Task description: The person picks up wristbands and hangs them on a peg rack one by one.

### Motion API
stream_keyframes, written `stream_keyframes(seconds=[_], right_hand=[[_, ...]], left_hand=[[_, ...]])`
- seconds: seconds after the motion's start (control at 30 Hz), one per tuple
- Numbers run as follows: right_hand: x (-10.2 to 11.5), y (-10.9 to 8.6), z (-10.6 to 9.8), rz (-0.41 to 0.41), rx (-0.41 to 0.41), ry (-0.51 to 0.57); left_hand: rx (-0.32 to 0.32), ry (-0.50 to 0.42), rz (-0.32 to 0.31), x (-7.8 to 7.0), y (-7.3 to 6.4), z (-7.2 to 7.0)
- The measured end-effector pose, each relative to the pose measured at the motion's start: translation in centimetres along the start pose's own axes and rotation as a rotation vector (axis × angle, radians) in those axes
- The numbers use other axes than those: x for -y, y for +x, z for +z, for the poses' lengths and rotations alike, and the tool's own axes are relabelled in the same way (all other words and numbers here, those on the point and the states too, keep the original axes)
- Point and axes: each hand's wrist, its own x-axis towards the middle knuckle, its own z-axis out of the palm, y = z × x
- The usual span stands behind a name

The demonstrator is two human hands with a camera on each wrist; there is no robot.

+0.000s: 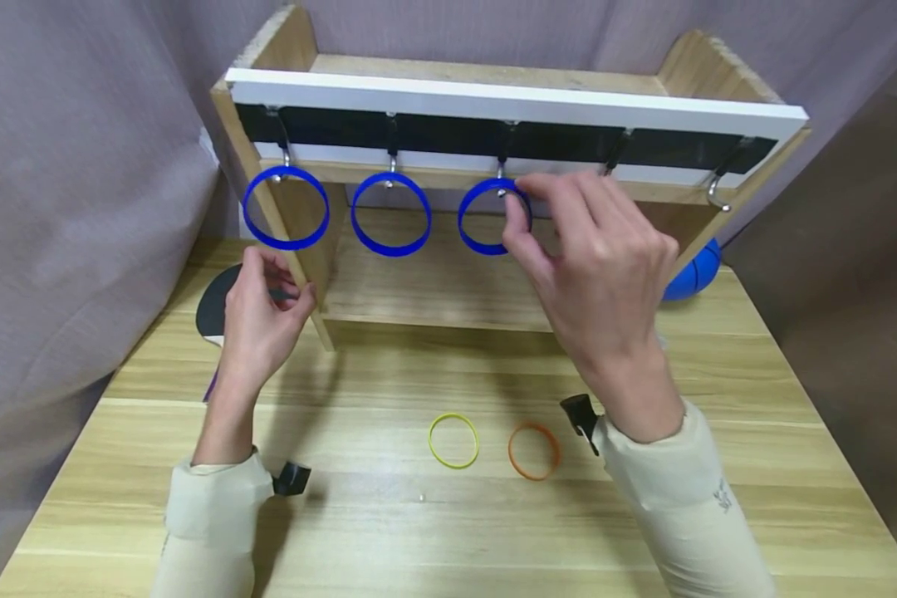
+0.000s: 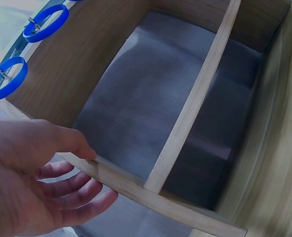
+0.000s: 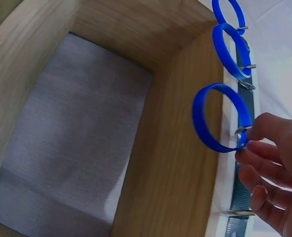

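Three blue silicone wristbands hang from hooks along the front of a wooden shelf unit (image 1: 448, 291). My right hand (image 1: 605, 266) pinches the third wristband (image 1: 462, 220) between thumb and index finger, right beside its hook (image 3: 242, 130); the other fingers are bent below it in the right wrist view. To its left hang the second wristband (image 1: 392, 251) and the first wristband (image 1: 291, 245). At the unit's left side, my left hand (image 1: 262, 324) grips the front edge of the side panel (image 2: 131, 190), thumb inside and fingers outside.
Farther right on the rail are a fourth hook (image 1: 608, 166), partly hidden by the right hand, and a bare fifth hook (image 1: 716, 193). A yellow band (image 1: 458, 467) and an orange band (image 1: 511, 455) lie on the table. A paddle (image 1: 215, 307) and a blue ball (image 1: 695, 274) flank the unit.
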Motion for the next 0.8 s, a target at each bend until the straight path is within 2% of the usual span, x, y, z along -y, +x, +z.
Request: stream_keyframes(seconds=[0.2, 0.27, 0.33, 0.4, 0.5, 0.6, 0.7, 0.8], right_hand=[[0.2, -0.4, -1.5, 0.069, -0.057, 0.031], [0.0, -1.0, -2.3, 0.091, -0.014, 0.09], [-0.3, -1.8, -3.3, 0.128, 0.095, 0.162], [-0.8, -2.9, -4.4, 0.171, 0.251, 0.215], [-1.8, -5.0, -5.2, 0.231, 0.491, 0.224], [-3.3, -7.4, -4.9, 0.277, 0.69, 0.23], [-5.0, -9.8, -4.2, 0.34, 0.875, 0.296], [-6.5, -12.3, -3.2, 0.375, 1.025, 0.354]], left_hand=[[0.0, 0.007, 0.0, 0.1, 0.0, 0.1], [-0.001, 0.012, -0.002, 0.2, 0.0, 0.1], [-0.002, 0.012, -0.003, 0.1, 0.1, 0.2], [-0.006, 0.015, -0.002, 0.1, 0.1, 0.3], [-0.009, 0.014, -0.006, 0.0, 0.2, 0.3], [-0.012, 0.018, -0.019, 0.0, 0.2, 0.2], [-0.009, 0.019, -0.032, 0.0, 0.1, 0.2], [-0.004, 0.015, -0.04, 0.0, 0.0, 0.2]])
